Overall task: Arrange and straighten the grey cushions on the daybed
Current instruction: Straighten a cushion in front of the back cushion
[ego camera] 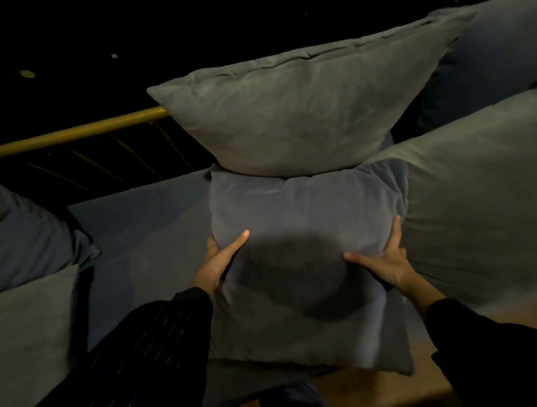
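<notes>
Clasped by left hand point(215, 263) and right hand point(384, 263) at either edge — front cushion point(311, 264), on blue-grey mattress point(139, 227); gold rail point(66, 135), dark room.

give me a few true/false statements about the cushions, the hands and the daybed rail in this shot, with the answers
1. Both hands grip the same square blue-grey velvet cushion: the left hand on its left edge, the right hand on its right edge. True.
2. The large grey cushion behind lies flat on the mattress. False: it stands on edge, against the brass-coloured metal rail.
3. The held cushion overlaps the bottom of the large grey cushion. True.
4. The rail is white painted wood. False: it is a brass-coloured bar with thin slanted spindles under it.
5. The mattress is bare to the right of the held cushion. False: a big pale grey pillow lies there, touching it.
</notes>
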`<state>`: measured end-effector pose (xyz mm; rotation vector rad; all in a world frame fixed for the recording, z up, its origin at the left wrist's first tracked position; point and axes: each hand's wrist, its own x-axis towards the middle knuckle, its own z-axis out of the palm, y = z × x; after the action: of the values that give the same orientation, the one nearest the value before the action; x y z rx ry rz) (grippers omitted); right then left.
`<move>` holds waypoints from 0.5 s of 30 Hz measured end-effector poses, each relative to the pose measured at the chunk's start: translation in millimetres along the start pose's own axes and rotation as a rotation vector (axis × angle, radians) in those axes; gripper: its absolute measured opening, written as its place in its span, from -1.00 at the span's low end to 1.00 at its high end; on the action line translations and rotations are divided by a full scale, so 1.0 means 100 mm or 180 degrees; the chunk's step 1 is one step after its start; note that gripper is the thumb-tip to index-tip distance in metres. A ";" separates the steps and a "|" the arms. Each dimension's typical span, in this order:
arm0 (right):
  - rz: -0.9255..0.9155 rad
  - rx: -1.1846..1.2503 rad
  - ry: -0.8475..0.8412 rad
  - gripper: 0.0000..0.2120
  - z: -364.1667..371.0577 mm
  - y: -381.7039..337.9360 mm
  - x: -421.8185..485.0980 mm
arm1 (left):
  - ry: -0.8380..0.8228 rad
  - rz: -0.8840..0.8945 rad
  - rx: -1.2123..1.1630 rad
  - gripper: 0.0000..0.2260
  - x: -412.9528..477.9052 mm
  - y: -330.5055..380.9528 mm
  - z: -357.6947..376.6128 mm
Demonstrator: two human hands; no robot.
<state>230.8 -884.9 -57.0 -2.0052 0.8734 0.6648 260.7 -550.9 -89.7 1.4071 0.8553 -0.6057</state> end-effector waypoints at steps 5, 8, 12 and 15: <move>-0.0308 0.0237 -0.0077 0.41 0.02 0.05 0.08 | 0.0196 -0.0189 -0.0248 -0.13 -0.03 -0.09 0.04; -0.0370 0.0299 -0.0132 0.44 0.02 0.04 0.03 | 0.0265 -0.0067 -0.0374 -0.17 -0.19 -0.07 0.04; -0.0348 0.0334 -0.0246 0.44 0.01 0.02 -0.05 | 0.0275 0.0001 -0.0491 -0.12 -0.35 -0.05 -0.03; -0.0429 0.0366 -0.0279 0.44 0.06 0.00 -0.16 | 0.0337 0.0057 -0.0418 -0.13 -0.47 -0.08 -0.13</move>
<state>220.6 -874.8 -48.5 -1.8985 0.7022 0.6077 225.1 -544.3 -55.8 1.3349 0.9487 -0.4562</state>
